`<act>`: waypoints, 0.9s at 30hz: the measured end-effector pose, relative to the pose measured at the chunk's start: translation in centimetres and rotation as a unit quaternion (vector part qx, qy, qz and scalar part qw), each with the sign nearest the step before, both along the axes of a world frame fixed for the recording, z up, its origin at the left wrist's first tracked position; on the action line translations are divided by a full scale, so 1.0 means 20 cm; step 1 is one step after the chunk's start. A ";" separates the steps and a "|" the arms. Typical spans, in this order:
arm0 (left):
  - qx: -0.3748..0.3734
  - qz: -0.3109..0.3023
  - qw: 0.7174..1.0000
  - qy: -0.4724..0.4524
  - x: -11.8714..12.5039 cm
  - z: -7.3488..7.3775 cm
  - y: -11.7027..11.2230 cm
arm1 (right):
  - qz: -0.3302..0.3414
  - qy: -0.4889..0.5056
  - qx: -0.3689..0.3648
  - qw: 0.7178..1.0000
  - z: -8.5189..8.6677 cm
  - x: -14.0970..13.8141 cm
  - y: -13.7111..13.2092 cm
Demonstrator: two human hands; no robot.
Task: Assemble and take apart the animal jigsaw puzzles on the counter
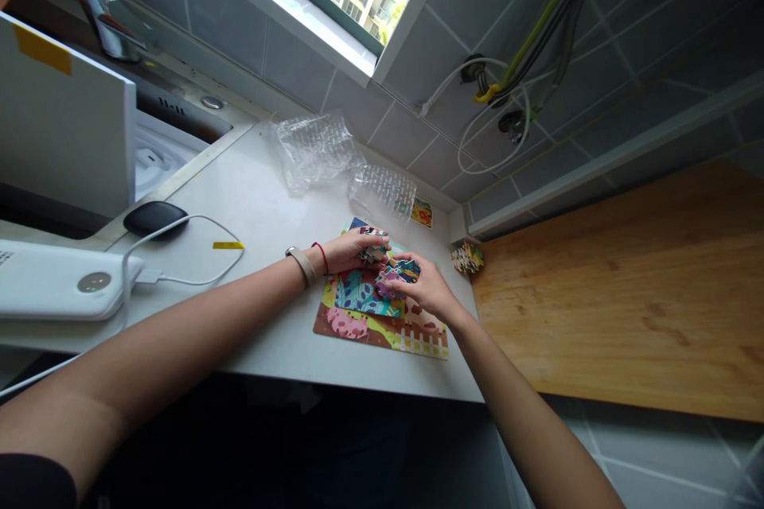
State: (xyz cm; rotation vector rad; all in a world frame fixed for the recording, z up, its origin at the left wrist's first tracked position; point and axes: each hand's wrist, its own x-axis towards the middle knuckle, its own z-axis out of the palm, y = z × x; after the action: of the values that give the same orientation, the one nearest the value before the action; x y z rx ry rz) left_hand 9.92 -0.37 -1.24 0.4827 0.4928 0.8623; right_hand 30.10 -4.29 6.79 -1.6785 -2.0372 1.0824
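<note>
My left hand [352, 248] is closed around a clump of jigsaw puzzle pieces [373, 251], their cut edges showing. Just to its right, my right hand [426, 286] grips more colourful puzzle pieces [399, 278], purple and dark blue. The two hands are close together above a picture board [343, 338] with a pink sheep-like animal and a white fence. On that board lies a smaller picture sheet [364, 296] with teal leaf shapes, partly hidden by my hands.
Crumpled clear plastic wrappers [316, 147] lie behind the hands. Another stack of puzzle pieces [467, 258] stands by the wooden board [621, 278] at right. A small picture card [422, 212] lies at the wall. A white power bank [60, 278], cable and black mouse [156, 219] are left.
</note>
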 end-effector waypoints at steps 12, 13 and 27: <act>0.012 0.008 1.000 -0.002 0.00 0.01 -0.01 | 0.037 0.030 0.085 0.995 0.01 0.02 -0.12; 0.012 0.006 1.000 -0.001 0.00 0.01 -0.01 | 0.025 0.043 0.088 0.995 0.01 0.02 -0.12; 0.016 0.000 1.000 -0.013 0.01 -0.03 0.01 | -0.153 0.340 -0.027 0.927 0.06 0.07 -0.14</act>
State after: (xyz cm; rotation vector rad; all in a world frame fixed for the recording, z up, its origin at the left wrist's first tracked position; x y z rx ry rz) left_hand 10.06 -0.26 -1.86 0.5007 0.4554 0.8768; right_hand 31.51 -7.00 7.93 -1.3174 -1.2736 1.3644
